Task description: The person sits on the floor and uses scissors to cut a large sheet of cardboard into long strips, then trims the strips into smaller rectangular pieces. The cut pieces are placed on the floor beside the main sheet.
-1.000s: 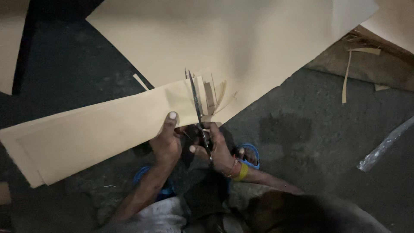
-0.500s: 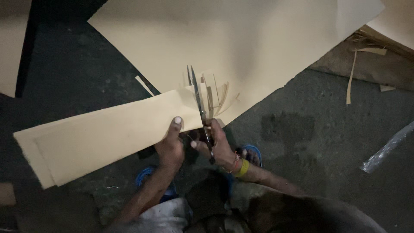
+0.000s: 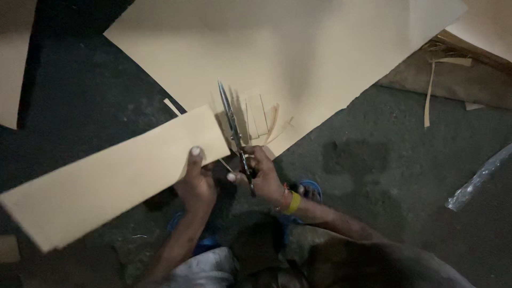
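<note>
We look down at 2 bare hands working over a dark floor (image 3: pixel 384 176). The left hand (image 3: pixel 196 184) is closed on the near end of a long tan cardboard strip (image 3: pixel 106 178), thumb on top, apparently keeping it taut and lifted clear of the blades. The right hand (image 3: pixel 262 176), wearing a yellow wristband (image 3: pixel 292 202), is closed around the handles of a pair of scissors (image 3: pixel 234 133), whose blades point away from us. The blades lie just right of the strip's end, at the edge of a large tan sheet (image 3: pixel 298 53) spread beyond the hands. Several narrow cut slivers (image 3: pixel 261 114) lie just beside the blades. The strip stretches away to the left.
</note>
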